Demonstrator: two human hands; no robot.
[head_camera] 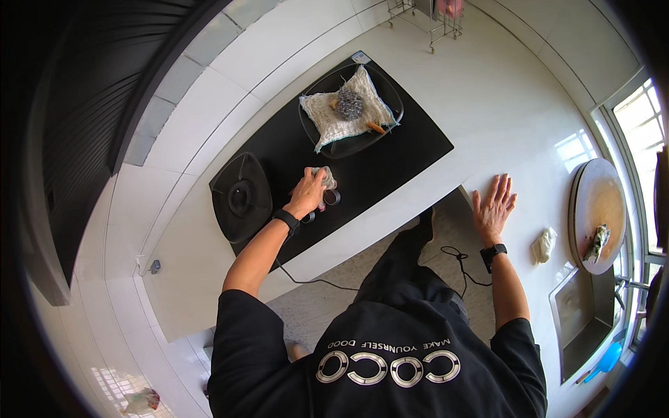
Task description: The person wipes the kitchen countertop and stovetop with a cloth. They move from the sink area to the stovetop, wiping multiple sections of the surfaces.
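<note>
My left hand [307, 194] grips a crumpled, damp-looking cloth [327, 178] and presses it on the black gas cooktop [360, 180]. Right beside the cloth are two round control knobs [332, 197], one partly covered by my wrist. A dark square burner surround [241, 222] lies to the left of that hand. Farther back, a second burner pan [334, 151] bears a spread whitish mesh cloth [319, 112], with a steel wool scrubber [349, 104] on top and a small orange piece [376, 127] near its edge. My right hand [492, 209] rests flat on the white countertop [486, 130], holding nothing.
On the right stand a round chopping board [598, 198] with a crumpled rag [597, 243], a white cloth [544, 245], a sink [580, 303] and a blue scoop [607, 359]. A wire rack [431, 31] stands at the back. A dark range hood [94, 130] overhangs the left.
</note>
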